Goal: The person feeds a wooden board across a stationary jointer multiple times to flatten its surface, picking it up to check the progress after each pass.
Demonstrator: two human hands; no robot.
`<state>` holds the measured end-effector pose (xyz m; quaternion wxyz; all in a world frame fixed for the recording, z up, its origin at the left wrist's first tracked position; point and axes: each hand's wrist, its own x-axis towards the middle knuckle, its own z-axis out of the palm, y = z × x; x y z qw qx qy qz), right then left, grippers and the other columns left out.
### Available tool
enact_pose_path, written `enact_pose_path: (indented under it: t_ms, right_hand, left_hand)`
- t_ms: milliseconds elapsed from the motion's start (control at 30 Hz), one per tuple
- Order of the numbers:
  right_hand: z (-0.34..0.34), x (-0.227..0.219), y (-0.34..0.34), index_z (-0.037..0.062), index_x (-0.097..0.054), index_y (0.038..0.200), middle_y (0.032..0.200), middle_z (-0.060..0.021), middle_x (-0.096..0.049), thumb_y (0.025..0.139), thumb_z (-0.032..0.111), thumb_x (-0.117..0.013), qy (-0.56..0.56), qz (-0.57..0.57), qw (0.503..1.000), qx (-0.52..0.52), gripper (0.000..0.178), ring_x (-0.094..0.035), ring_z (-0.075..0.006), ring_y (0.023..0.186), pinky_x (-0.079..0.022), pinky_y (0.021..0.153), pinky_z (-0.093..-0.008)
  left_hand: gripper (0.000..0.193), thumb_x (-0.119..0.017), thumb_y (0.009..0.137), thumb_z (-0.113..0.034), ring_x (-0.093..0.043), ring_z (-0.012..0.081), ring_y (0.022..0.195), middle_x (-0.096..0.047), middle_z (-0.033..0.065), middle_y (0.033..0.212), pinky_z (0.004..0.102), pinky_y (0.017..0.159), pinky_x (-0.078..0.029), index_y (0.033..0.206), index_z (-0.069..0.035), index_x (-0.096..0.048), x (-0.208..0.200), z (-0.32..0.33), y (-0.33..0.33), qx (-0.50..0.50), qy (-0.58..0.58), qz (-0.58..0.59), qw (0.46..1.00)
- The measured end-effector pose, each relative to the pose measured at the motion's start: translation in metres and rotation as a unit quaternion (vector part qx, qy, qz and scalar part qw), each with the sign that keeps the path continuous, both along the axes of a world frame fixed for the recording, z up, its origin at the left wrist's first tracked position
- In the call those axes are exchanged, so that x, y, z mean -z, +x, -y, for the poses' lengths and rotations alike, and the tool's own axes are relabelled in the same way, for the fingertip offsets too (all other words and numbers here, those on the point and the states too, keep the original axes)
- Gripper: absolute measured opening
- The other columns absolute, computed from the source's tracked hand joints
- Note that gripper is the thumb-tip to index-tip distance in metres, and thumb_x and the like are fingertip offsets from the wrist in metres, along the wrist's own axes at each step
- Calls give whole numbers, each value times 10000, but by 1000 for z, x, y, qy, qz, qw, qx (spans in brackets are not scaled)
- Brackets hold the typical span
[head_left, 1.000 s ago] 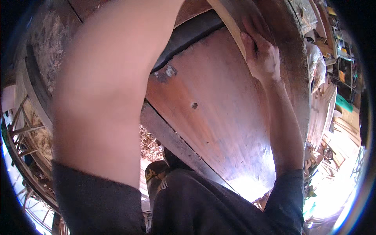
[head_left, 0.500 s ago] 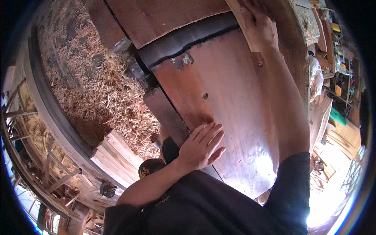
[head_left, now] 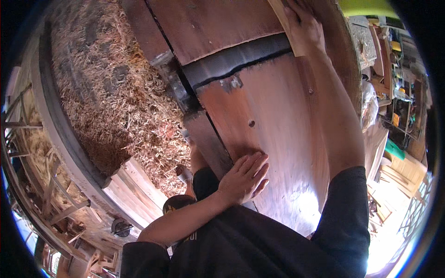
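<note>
My left hand (head_left: pixel 244 177) lies with outstretched fingers on the reddish-brown flat bed (head_left: pixel 282 125) of a woodworking machine that looks like a jointer. A dark cylinder (head_left: pixel 236 54), seemingly the cutter head, spans the gap between this bed and the far one (head_left: pixel 218 23). At the upper right, my right hand (head_left: pixel 307 31) grips a pale wooden board (head_left: pixel 295 45) beside the cylinder's right end. Its fingertips are partly cut off by the picture's top, and how far the board extends is hidden.
Wood shavings (head_left: pixel 139 106) cover the floor left of the machine. Pale planks (head_left: pixel 136 183) lie at the lower left, near a dark curved rail (head_left: pixel 69 139). Shelves with tools (head_left: pixel 403 92) and a green object (head_left: pixel 395 149) stand at the right.
The whole view has shifted, so the machine sits slightly lower and further right. Both hands keep their places on the bed and the board. A yellow-green shape now shows at the top right.
</note>
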<state>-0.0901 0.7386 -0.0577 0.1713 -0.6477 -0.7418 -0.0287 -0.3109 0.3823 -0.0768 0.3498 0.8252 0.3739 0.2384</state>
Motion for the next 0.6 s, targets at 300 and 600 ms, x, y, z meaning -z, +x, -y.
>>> enact_pose_path:
  t_ms: [300, 600]
  right_hand:
    - [-38, 12, -19, 263, -610, 1426, 1522, -121, -524, 995, 424, -595, 2, -60, 998, 19, 460, -466, -317, 1427, -376, 1185, -387]
    - [-124, -11, -172, 330, -482, 1526, 1619, -167, -383, 952, 536, -565, -81, -122, 987, 66, 615, -381, -383, 1477, -349, 1197, -459]
  left_hand:
    - [574, -635, 970, -465, -458, 319, 1381, -480, 151, 1483, 487, 1142, -373, 1367, -56, -573, 1, 5, -3, 4, 10, -36, 999]
    - [585, -584, 996, -456, -463, 353, 1377, -501, 203, 1468, 504, 1142, -374, 1359, 2, -572, 0, 5, -2, 5, 0, 29, 1000]
